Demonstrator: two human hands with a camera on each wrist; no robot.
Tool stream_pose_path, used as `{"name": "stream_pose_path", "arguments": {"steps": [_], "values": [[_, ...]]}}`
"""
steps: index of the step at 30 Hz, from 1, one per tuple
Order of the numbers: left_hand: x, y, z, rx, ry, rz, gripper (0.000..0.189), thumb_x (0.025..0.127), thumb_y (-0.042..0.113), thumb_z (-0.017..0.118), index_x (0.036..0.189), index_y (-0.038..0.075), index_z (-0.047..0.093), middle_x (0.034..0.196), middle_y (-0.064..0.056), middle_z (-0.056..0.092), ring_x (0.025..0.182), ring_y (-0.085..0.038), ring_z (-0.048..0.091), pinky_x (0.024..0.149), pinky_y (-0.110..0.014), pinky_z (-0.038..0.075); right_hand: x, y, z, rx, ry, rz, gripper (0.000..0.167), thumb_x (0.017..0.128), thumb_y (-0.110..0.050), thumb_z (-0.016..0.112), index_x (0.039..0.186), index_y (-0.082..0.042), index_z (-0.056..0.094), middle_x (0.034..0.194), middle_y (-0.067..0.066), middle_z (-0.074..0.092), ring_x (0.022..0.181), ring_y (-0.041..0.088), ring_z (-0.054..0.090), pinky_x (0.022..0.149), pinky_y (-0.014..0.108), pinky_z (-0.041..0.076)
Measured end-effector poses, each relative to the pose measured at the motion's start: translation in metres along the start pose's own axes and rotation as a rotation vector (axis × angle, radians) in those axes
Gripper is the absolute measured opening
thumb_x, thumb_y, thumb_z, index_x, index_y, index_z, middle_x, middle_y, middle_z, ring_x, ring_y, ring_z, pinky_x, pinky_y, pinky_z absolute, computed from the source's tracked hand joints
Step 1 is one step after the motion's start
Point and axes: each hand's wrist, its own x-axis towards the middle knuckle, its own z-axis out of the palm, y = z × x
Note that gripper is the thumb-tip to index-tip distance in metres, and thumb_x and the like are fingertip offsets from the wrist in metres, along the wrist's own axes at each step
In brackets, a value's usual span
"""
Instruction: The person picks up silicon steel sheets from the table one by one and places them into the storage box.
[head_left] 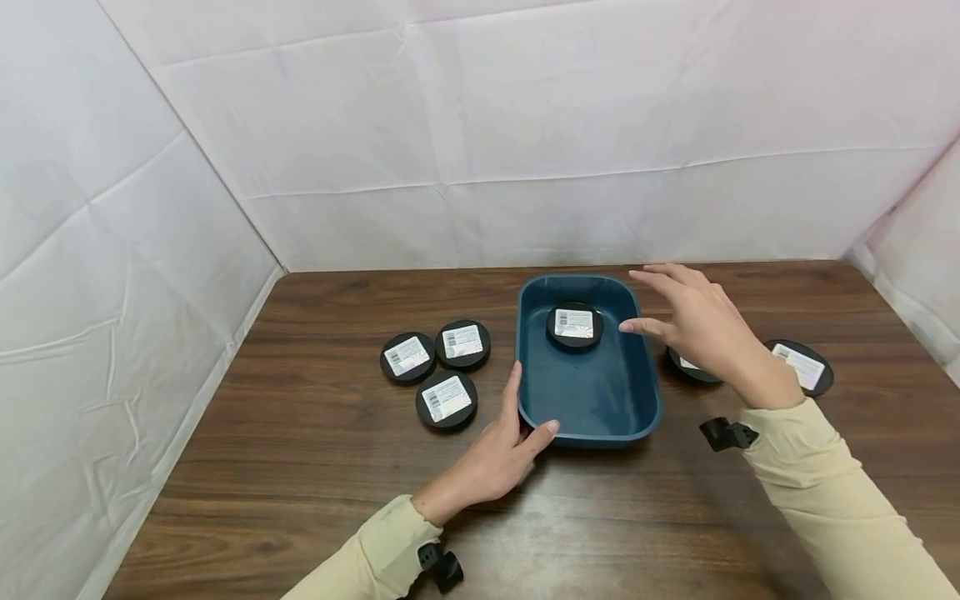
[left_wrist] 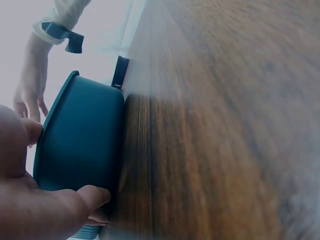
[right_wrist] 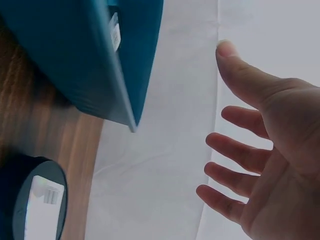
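Observation:
A dark blue rectangular bin (head_left: 588, 396) stands on the wooden table, with one flat round black tin (head_left: 574, 326) bearing a white label inside, near its far end. My left hand (head_left: 498, 454) touches the bin's near left corner. Its index finger runs along the left wall and its thumb lies at the front rim; in the left wrist view the fingers (left_wrist: 92, 197) meet the outer wall low down. Over the bin's right side my right hand (head_left: 693, 321) hovers with fingers spread, holding nothing. Beneath it, a black tin (head_left: 692, 368) is partly hidden.
Three more labelled black tins, a left one (head_left: 407, 357), a back one (head_left: 462, 344) and a front one (head_left: 446, 400), lie grouped left of the bin. Another tin (head_left: 804, 367) sits far right, partly behind the right wrist. White sheeting (head_left: 450, 225) rises behind the table.

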Motion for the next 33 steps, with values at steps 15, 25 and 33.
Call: {"name": "stream_pose_path", "arguments": {"steps": [15,25,33], "values": [[0.0,0.002,0.0,-0.011,-0.003,0.004,0.084,0.106,0.046,0.045,0.161,0.024,-0.015,0.168,-0.018,0.013,0.151,-0.032,0.031,0.12,-0.052,0.03,-0.009,0.016,0.013,0.03,0.042,0.08,0.071,0.093,-0.041,0.071,0.149,-0.005,0.046,0.149,0.028,0.043,0.137,0.053,0.036,0.107,0.074,0.028],[0.001,0.001,0.001,-0.022,-0.005,0.005,0.084,0.106,0.045,0.045,0.16,0.026,-0.016,0.168,-0.018,0.015,0.152,-0.031,0.029,0.121,-0.051,0.029,-0.018,0.026,0.023,0.062,0.067,0.062,0.071,0.093,-0.038,0.072,0.15,-0.004,0.045,0.15,0.029,0.042,0.137,0.055,0.035,0.106,0.075,0.027],[0.0,0.0,0.001,-0.021,-0.001,0.013,0.084,0.106,0.045,0.045,0.16,0.025,-0.015,0.168,-0.018,0.014,0.151,-0.031,0.031,0.12,-0.052,0.03,-0.026,0.038,0.029,0.093,0.081,0.093,0.071,0.094,-0.037,0.07,0.15,-0.003,0.043,0.151,0.031,0.04,0.137,0.056,0.033,0.108,0.073,0.026]]}}
